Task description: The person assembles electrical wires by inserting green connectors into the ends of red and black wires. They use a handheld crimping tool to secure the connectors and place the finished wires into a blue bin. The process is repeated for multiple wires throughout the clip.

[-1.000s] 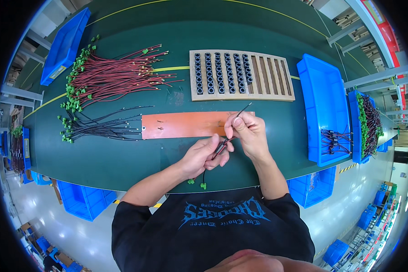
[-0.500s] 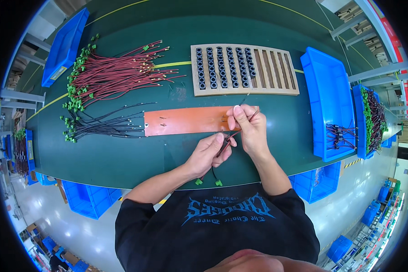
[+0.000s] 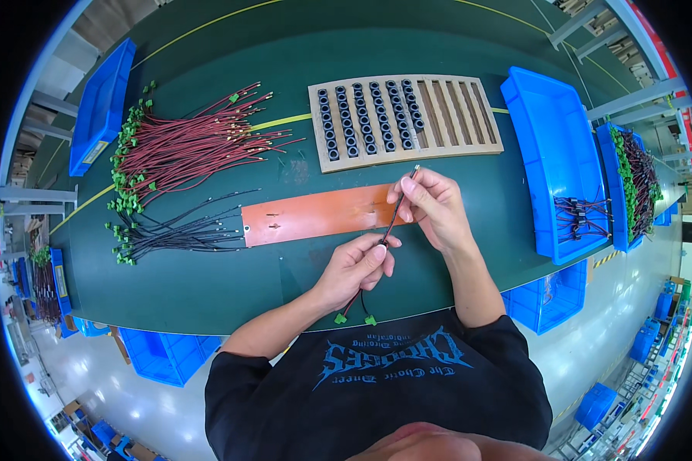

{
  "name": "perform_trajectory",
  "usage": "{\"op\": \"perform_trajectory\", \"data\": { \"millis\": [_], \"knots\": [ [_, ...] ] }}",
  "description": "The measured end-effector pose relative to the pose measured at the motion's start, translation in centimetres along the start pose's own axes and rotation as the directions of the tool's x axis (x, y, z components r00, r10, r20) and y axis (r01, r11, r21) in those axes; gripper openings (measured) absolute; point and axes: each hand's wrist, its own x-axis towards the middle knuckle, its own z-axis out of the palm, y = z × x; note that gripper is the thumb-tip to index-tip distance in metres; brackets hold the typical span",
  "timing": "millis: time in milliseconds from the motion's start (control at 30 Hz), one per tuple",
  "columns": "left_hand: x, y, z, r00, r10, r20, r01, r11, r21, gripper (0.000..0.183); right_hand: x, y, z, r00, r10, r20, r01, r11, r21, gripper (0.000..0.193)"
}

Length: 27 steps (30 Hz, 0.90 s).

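"Table edge [image 3: 207, 333]?"
"Nearest, this side of the orange strip [image 3: 296, 219]."
"Cable pair [image 3: 393, 221], red-and-black?"
"Over the strip's near right end, pinched by left hand [image 3: 359, 265] and right hand [image 3: 434, 203]."
"Blue tray [image 3: 550, 131]?"
"Right of strip; sleeved cables [image 3: 577, 219] inside."
"Wooden rack [image 3: 361, 162]?"
"Beyond strip; black sleeves [image 3: 360, 115] seated in rows."
"Room?"
"Green tabletop [image 3: 300, 46], open, farthest from strip."

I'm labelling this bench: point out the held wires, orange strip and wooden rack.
Held wires [image 3: 393, 220]: head view, middle stretch.
Orange strip [image 3: 319, 215]: head view, middle of its face.
Wooden rack [image 3: 457, 149]: head view, near rim.
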Motion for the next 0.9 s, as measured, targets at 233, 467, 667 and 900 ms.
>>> {"op": "perform_trajectory", "data": {
  "millis": [233,467,667,900],
  "knots": [
    [0.2,-0.5,-0.2,0.998,0.033,0.048,-0.037,0.997,0.071,0.033,-0.4,0.4,0.2,0.997,-0.053,-0.056,0.056,0.997,0.049,0.019],
    [0.3,-0.2,-0.4,0.991,0.134,-0.014,-0.13,0.979,0.16,0.032,-0.6,0.2,0.4,0.998,-0.051,-0.022,0.049,0.994,-0.098,0.016],
    [0.3,1.1,-0.1,0.981,0.173,0.087,-0.188,0.956,0.227,0.036,-3.6,0.8,0.7,0.948,-0.207,0.241,0.316,0.681,-0.66,0.018],
    [0.5,1.0,-0.7,0.529,0.734,0.427,-0.524,-0.113,0.844,0.061,-9.5,-13.7,-3.2,0.514,-0.85,-0.112,0.449,0.378,-0.809,0.026]
  ]
}}
